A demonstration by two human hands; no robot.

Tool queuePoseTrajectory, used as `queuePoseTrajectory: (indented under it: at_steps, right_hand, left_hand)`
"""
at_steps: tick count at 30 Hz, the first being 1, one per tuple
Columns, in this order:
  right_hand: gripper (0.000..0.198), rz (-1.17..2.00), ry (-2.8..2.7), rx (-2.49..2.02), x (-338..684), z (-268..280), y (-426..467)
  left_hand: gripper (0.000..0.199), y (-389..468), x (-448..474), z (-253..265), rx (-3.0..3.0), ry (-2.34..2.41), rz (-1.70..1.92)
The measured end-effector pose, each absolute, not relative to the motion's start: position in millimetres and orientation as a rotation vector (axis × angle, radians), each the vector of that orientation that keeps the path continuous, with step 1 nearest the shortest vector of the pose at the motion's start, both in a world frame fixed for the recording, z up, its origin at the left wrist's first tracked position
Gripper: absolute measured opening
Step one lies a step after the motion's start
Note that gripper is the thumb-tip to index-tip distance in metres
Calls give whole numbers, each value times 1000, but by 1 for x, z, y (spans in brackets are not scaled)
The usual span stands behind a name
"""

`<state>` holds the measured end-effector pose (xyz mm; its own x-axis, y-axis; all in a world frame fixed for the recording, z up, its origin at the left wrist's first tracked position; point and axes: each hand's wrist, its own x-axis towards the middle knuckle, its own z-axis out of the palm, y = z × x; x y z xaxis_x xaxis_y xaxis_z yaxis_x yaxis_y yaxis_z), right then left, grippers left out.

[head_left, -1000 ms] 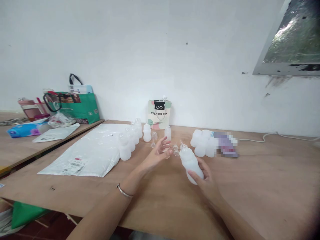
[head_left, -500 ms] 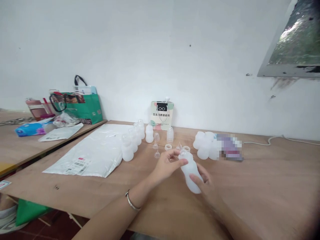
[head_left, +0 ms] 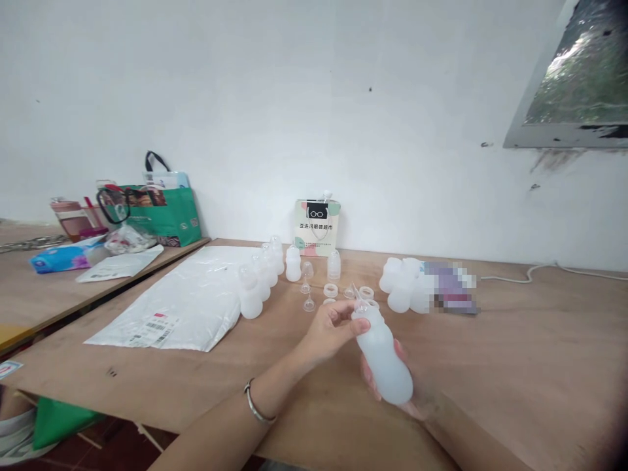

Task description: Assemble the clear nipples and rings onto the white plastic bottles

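Observation:
A frosted white baby bottle is tilted between my hands above the table, its top leaning away and to the left. My left hand closes thumb and fingers around the collar, just by the clear nipple. Around the lower body of the bottle wraps my right hand, partly hidden behind it. Just beyond lie loose clear nipples and white collar rings. Several capped bottles stand in a row on the left. More bottle bodies cluster at the right.
A white plastic mailer lies flat at left. Against the wall stand a small printed paper bag and a domed clear-capped bottle. A green bag and blue tissue pack sit on the adjoining table. A cable runs along the back right.
The bottle's base has swung down and to the right, toward me. My right hand has shifted its grip around to the underside, while my left hand stays at the collar.

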<state>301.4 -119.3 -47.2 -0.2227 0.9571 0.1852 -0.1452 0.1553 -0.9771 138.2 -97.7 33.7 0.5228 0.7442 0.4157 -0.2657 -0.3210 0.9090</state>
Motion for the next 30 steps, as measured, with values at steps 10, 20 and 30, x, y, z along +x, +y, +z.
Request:
queuePoseTrajectory:
  at_steps: [10, 20, 30]
  right_hand:
    - [56, 1476, -1168, -690, 299, -24, -115]
    - [29, 1021, -980, -997, 322, -30, -94]
    - [29, 784, -1199, -1206, 333, -35, -75]
  left_hand:
    - [34, -84, 101, 64, 1729, 635, 1077]
    - [39, 8, 46, 51, 2064, 2018, 1120]
    - [61, 19, 57, 24, 2159, 2053, 1218]
